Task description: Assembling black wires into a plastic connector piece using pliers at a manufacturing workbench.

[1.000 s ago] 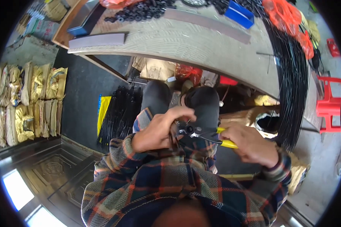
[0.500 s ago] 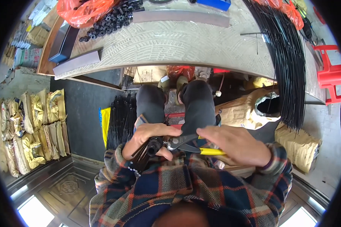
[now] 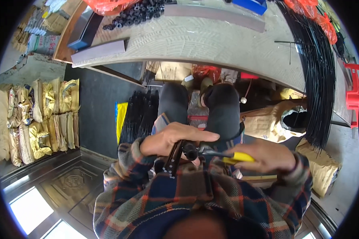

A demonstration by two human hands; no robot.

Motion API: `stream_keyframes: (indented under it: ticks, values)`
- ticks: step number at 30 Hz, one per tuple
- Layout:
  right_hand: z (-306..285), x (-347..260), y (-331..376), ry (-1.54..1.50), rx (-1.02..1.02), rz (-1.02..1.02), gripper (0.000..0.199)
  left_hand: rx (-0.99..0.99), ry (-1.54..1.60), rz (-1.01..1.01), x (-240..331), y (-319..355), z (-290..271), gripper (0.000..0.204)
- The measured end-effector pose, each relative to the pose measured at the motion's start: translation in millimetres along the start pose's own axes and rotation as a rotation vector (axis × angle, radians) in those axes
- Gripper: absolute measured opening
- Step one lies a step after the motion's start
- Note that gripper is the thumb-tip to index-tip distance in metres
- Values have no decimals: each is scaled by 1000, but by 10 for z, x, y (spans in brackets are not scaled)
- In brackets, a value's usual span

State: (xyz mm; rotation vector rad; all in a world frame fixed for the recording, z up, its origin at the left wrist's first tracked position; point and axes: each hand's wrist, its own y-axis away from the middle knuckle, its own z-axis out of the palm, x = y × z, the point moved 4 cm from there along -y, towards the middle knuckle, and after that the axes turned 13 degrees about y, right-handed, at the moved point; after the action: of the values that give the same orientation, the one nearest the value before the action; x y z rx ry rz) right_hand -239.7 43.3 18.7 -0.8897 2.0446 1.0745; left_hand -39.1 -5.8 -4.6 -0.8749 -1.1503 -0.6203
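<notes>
My left hand (image 3: 167, 137) is wrapped round a small bundle of thin black rods (image 3: 173, 159), its thumb and fingers stretched toward the right. A black tubular fitting (image 3: 190, 151) with a round open end sits at that hand, beside the rods. My right hand (image 3: 269, 154), smeared by motion, grips a pair of hand shears (image 3: 243, 156) with yellow handles. Their dark metal jaws point left, close to the fitting; the blur hides whether the blades touch it. Both hands are above my lap, in front of my checked shirt.
Ahead stands a table (image 3: 203, 44) with a heap of black fittings (image 3: 137, 15), a metal bar (image 3: 215, 16), a blue box (image 3: 251, 5) and long black rods (image 3: 313, 71). More rods (image 3: 141, 115) stand at my left knee. An open paper sack (image 3: 267, 121) lies right; wrapped packages (image 3: 40, 119) fill the left.
The view has shifted, so the surroundings sit farther right and higher. The shears have turned in my right hand, and their jaws look narrower. My left hand still holds the rods.
</notes>
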Motion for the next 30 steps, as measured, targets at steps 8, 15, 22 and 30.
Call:
stream_keyframes:
  ticks: [8,15,22,30]
  values:
    - [-199,-113,-10,556,583,-89,70,137,-153,60,-20,82,-52,51]
    - [-154,96,-97,511,878,-56,45,297,-223,146,-40,152,-48,53]
    - [-21,182,-346,691,908,-47,32,368,-290,117,36,128,-33,49]
    - [133,299,-737,63,966,-96,15,494,39,26,-38,182,-127,85]
